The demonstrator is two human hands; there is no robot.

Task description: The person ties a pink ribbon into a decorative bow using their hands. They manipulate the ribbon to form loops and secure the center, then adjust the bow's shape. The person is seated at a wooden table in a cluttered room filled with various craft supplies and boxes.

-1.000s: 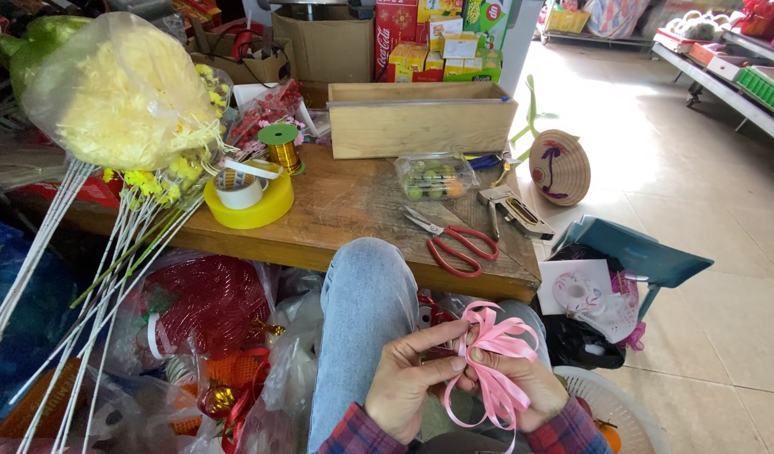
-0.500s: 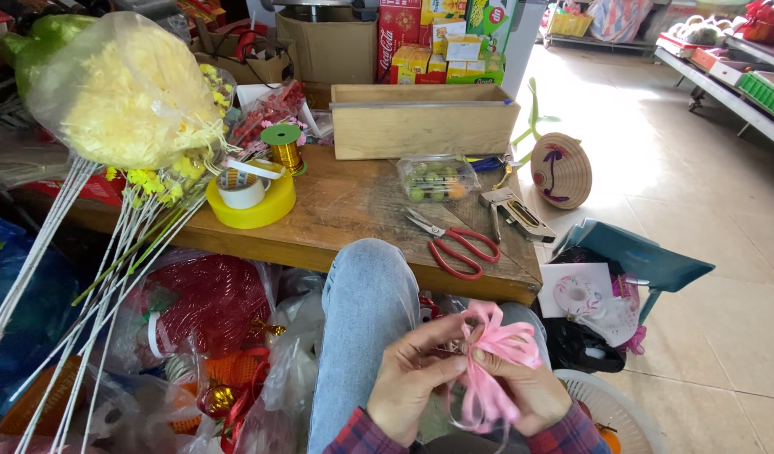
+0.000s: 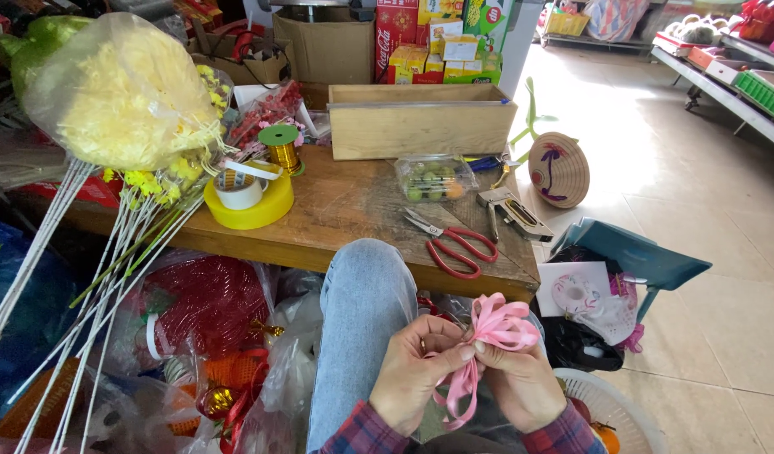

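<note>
A glossy pink ribbon (image 3: 492, 332), looped into a soft bow with thin tails hanging down, sits pinched between both hands: left hand (image 3: 416, 370) and right hand (image 3: 521, 382) closed on its middle. Beyond them, red-handled scissors (image 3: 454, 244) lie on the worn wooden desk (image 3: 353, 210).

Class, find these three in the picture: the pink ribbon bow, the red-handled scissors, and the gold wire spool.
pink ribbon bow (image 3: 498, 324), head view, on its loops.
red-handled scissors (image 3: 462, 250), head view, on a handle.
gold wire spool (image 3: 282, 151), head view, on the wound wire.

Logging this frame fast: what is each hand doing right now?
Left hand: closed, pinching the pink ribbon bow.
Right hand: closed, pinching the same bow.
</note>
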